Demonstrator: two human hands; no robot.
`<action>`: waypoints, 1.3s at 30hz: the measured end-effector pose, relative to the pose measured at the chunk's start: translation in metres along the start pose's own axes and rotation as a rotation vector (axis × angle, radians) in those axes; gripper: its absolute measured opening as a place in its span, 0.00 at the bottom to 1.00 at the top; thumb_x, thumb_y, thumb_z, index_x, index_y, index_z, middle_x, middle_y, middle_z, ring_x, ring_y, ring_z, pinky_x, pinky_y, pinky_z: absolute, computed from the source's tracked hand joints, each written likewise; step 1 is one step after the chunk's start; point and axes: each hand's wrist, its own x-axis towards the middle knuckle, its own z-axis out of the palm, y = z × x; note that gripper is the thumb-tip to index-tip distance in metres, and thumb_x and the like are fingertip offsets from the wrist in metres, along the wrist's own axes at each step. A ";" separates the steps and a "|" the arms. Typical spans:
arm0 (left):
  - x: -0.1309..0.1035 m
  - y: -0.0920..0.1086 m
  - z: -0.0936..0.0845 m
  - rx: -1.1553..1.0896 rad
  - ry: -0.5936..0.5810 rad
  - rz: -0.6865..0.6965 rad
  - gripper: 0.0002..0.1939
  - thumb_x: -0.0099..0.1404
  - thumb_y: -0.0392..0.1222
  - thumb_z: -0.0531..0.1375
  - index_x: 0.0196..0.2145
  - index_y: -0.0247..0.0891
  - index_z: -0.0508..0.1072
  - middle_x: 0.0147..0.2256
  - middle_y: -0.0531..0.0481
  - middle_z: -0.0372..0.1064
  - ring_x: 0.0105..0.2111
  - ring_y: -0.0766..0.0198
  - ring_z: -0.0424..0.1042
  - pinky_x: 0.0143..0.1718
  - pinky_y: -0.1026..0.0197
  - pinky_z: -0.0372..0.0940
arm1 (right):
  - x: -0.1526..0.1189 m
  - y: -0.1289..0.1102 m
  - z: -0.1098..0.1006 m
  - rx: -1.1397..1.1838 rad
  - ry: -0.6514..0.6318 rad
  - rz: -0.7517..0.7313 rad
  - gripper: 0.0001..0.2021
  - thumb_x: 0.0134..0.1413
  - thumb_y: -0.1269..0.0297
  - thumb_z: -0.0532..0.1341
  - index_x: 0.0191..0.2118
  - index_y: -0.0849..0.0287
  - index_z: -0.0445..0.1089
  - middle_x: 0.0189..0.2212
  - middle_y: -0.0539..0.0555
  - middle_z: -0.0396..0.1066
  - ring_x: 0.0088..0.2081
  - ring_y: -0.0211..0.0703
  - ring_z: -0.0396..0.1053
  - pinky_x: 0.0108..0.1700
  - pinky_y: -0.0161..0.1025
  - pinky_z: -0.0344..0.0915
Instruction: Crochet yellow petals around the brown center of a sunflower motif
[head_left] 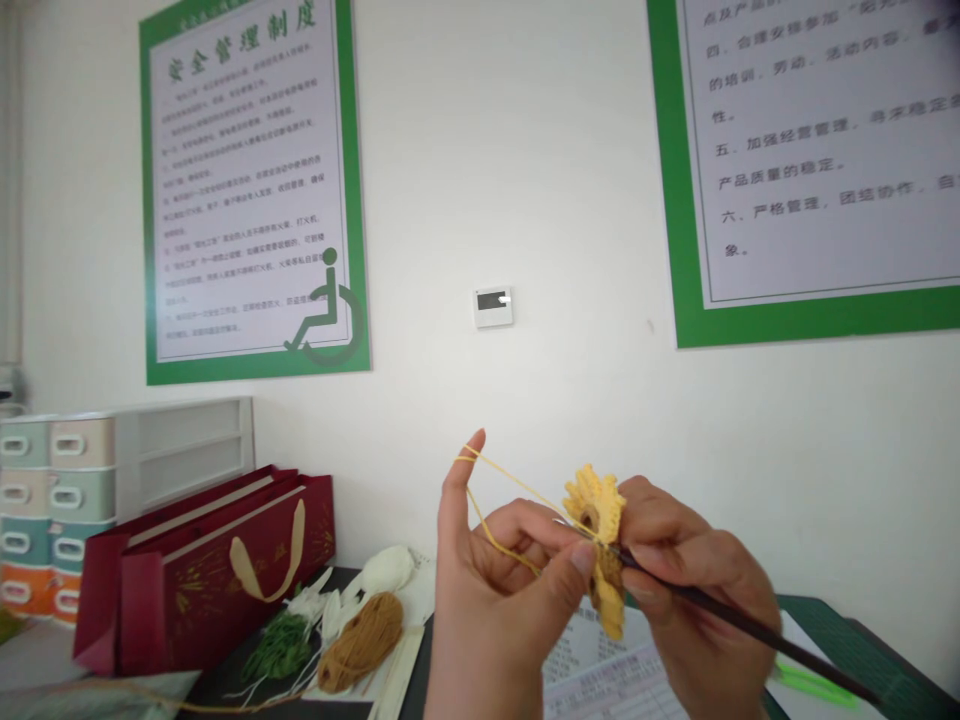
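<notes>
Between my hands is a crocheted flower (596, 505) with yellow petals and a brown centre, seen nearly edge-on. My left hand (502, 590) pinches its edge between thumb and fingers. Yellow yarn (517, 478) loops round the raised left index finger and runs taut to the flower. My right hand (697, 590) grips a crochet hook (750, 625) with a dark handle, which slants down to the right. The hook's tip meets the flower beside my left thumb. Part of the flower is hidden behind the fingers.
On the left of the table are a ball of brown yarn (362, 640), green yarn (277, 643), white yarn (388, 570) and dark red gift bags (210, 580). Drawer boxes (82, 490) stand behind. Printed papers (607, 670) and a green mat (862, 650) lie beneath my hands.
</notes>
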 end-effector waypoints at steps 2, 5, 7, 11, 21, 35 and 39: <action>0.002 -0.002 0.001 -0.081 -0.034 -0.087 0.55 0.54 0.29 0.74 0.71 0.36 0.49 0.24 0.57 0.75 0.23 0.67 0.71 0.29 0.64 0.68 | -0.004 0.002 0.004 -0.093 0.057 -0.067 0.15 0.58 0.81 0.61 0.45 0.53 0.72 0.29 0.48 0.73 0.30 0.41 0.70 0.33 0.45 0.69; 0.001 -0.004 0.005 -0.015 0.012 -0.002 0.53 0.57 0.28 0.73 0.71 0.39 0.48 0.25 0.56 0.76 0.25 0.66 0.72 0.32 0.63 0.69 | -0.003 -0.004 0.007 -0.448 0.051 -0.235 0.18 0.52 0.84 0.64 0.46 0.57 0.74 0.33 0.50 0.76 0.32 0.40 0.72 0.34 0.44 0.71; -0.003 -0.005 0.009 0.139 0.081 0.156 0.55 0.60 0.28 0.71 0.72 0.50 0.42 0.26 0.58 0.77 0.26 0.63 0.74 0.34 0.62 0.69 | 0.000 -0.009 0.008 -0.556 0.046 -0.257 0.18 0.51 0.85 0.65 0.45 0.59 0.75 0.32 0.52 0.77 0.32 0.40 0.73 0.33 0.42 0.73; -0.009 -0.004 0.013 0.335 0.130 0.316 0.54 0.65 0.29 0.68 0.72 0.60 0.38 0.26 0.59 0.76 0.26 0.60 0.75 0.33 0.59 0.70 | 0.001 -0.018 0.006 -0.395 0.071 -0.087 0.15 0.56 0.81 0.62 0.47 0.58 0.73 0.31 0.53 0.77 0.31 0.41 0.74 0.29 0.39 0.75; -0.005 0.000 0.009 0.088 0.036 0.166 0.49 0.62 0.30 0.69 0.71 0.59 0.50 0.25 0.58 0.74 0.27 0.65 0.73 0.35 0.63 0.69 | 0.008 -0.020 0.015 0.103 0.309 0.493 0.09 0.70 0.63 0.57 0.35 0.56 0.69 0.23 0.49 0.70 0.25 0.39 0.70 0.26 0.34 0.71; -0.005 -0.001 0.002 -0.092 -0.067 -0.058 0.53 0.58 0.27 0.71 0.72 0.48 0.49 0.27 0.55 0.76 0.24 0.67 0.70 0.29 0.66 0.67 | -0.010 -0.013 0.011 -0.331 0.098 -0.030 0.12 0.58 0.79 0.64 0.41 0.55 0.76 0.30 0.51 0.73 0.29 0.40 0.72 0.28 0.38 0.71; 0.001 -0.002 -0.005 -0.267 -0.200 -0.346 0.46 0.52 0.28 0.74 0.66 0.33 0.62 0.29 0.52 0.73 0.24 0.69 0.67 0.28 0.66 0.63 | -0.006 -0.016 0.014 -0.260 0.235 -0.112 0.11 0.62 0.77 0.61 0.42 0.55 0.76 0.29 0.52 0.73 0.30 0.45 0.73 0.27 0.44 0.73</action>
